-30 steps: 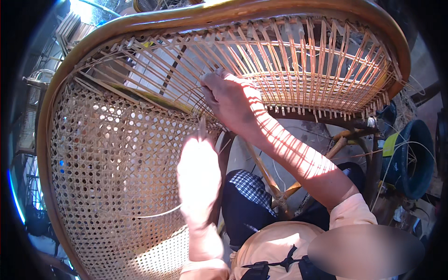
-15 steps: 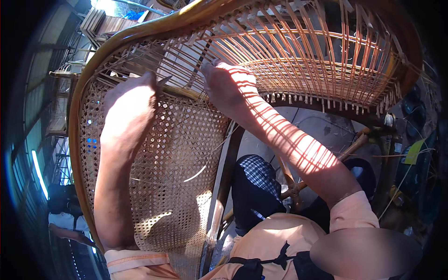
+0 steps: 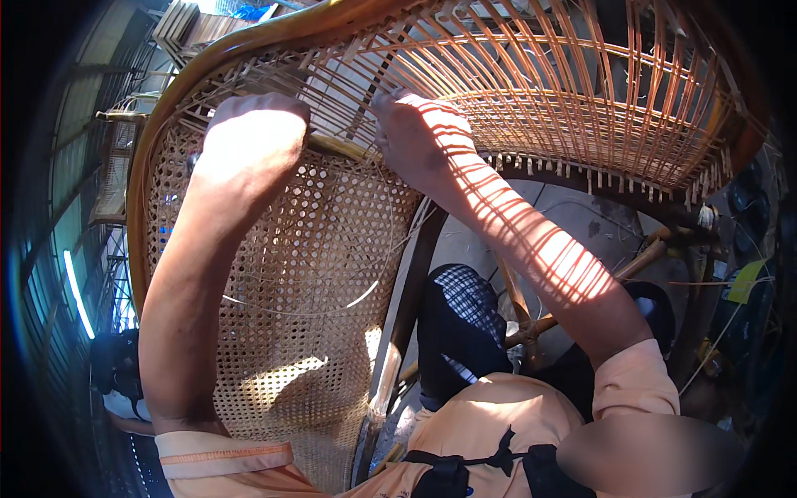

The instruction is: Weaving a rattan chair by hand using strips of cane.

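Observation:
A rattan chair frame (image 3: 187,70) curves around a woven cane panel (image 3: 290,249) and a fan of open rattan strands (image 3: 515,70). My left hand (image 3: 256,137) is closed in a fist over the upper part of the panel, beside a rattan crossbar (image 3: 340,148). A dark rounded end (image 3: 193,160) shows by its wrist side; the rest of what it grips is hidden beneath the hand. To its right, my right hand (image 3: 419,137) pinches at the rattan strands, its fingertips partly hidden. From near it a thin loose cane strand (image 3: 365,292) loops down over the panel.
Cut strand ends (image 3: 573,172) stick out below the fan's lower rail. A chair leg and rattan stretcher (image 3: 531,332) stand by my knees. At the far left, another woven chair piece (image 3: 114,170) and stacked wooden parts (image 3: 187,33) stand. A person's arm (image 3: 129,425) shows lower left.
My left hand has moved up and right and turned over; the pointed tip that stuck out of it is now hidden. The right hand stays at the strands as the view shifts slightly.

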The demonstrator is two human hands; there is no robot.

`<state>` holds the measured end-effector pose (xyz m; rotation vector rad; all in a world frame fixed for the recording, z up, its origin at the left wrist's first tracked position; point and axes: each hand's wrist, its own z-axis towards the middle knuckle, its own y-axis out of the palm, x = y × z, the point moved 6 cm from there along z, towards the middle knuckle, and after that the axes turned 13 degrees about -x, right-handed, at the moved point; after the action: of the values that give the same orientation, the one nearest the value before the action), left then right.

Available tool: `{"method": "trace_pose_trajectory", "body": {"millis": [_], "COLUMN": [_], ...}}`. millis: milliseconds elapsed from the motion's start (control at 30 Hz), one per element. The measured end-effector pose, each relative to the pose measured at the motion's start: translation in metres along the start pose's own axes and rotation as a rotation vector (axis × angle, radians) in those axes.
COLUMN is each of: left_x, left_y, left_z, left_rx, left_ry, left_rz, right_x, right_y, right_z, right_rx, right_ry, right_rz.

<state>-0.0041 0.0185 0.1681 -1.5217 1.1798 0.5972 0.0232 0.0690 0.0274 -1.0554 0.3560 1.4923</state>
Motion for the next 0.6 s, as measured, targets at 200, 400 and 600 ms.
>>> {"method": "trace_pose_trajectory", "body": {"millis": [200, 400, 600], "left_x": [-0.008, 0.0, 0.008], "left_y": [0.009, 0.003, 0.036], "left_z": [-0.002, -0.015, 0.021], "left_rx": [-0.134, -0.312, -0.32], "left_ry": [-0.056, -0.07, -0.053], "left_rz": [-0.128, -0.314, -0.331], "right_x": [0.002, -0.017, 0.012], "right_y": [0.007, -0.01, -0.01], "right_z": [0.002, -0.013, -0.008], "right_rx": [0.052, -0.159, -0.029], "right_ry": [-0.08, 0.042, -0.031], "right_rz": [-0.075, -0.094, -0.1]}}
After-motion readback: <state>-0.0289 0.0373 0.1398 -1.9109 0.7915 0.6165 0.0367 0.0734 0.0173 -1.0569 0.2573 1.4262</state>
